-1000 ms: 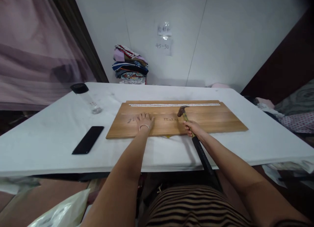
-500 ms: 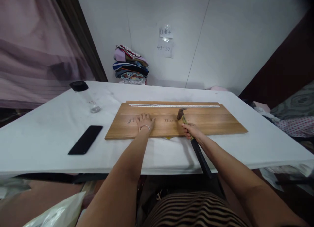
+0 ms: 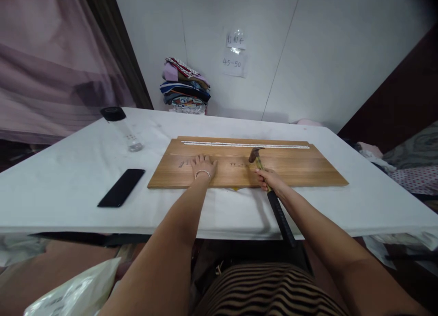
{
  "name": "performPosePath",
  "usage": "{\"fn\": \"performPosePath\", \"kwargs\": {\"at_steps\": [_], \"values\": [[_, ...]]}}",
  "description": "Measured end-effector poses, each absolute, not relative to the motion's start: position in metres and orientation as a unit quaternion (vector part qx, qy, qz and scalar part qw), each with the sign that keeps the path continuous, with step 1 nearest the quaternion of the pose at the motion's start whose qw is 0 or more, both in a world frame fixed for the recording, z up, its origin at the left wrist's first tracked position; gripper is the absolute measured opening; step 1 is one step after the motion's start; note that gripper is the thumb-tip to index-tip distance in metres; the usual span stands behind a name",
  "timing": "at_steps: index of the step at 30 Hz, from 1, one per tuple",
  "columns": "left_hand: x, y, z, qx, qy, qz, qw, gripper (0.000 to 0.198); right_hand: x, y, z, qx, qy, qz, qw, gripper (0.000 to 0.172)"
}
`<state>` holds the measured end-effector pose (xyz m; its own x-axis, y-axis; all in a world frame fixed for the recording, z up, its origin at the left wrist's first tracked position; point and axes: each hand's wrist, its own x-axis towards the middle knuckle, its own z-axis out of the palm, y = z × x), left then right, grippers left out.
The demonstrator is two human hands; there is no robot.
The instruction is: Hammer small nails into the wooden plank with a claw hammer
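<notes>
A long wooden board (image 3: pixel 301 168) lies across the white table (image 3: pixel 68 188). My left hand (image 3: pixel 203 165) rests flat on the board with fingers spread; a thin bangle circles the wrist. My right hand (image 3: pixel 268 179) is closed round a hammer (image 3: pixel 260 163) close to its head, the long black handle trailing back past the table's front edge. The hammer head hangs just above the board, next to a short row of small nails (image 3: pixel 237 164). More small nails (image 3: pixel 183 163) show left of my left hand.
A white strip (image 3: pixel 246 145) runs along the board's far edge. A black phone (image 3: pixel 121 194) and a clear bottle with a black cap (image 3: pixel 121 126) sit on the left. Folded clothes (image 3: pixel 185 85) are stacked at the wall. Plastic bags lie on the floor.
The hammer head dipped toward the board half a second ago and is slightly raised again now. My left hand has stayed flat on the board. The view has shifted a little.
</notes>
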<state>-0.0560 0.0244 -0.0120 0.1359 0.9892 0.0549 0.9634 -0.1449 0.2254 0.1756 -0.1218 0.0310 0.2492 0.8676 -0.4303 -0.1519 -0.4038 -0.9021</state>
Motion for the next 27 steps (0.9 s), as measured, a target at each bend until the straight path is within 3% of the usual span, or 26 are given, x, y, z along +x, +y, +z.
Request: {"fn": "performPosePath", "kwargs": {"at_steps": [27], "values": [[-0.058, 0.0306, -0.02, 0.745, 0.661, 0.082, 0.049, 0.062, 0.1722, -0.1242, 0.0302, -0.641, -0.289, 0.544, 0.458, 0.043]]}}
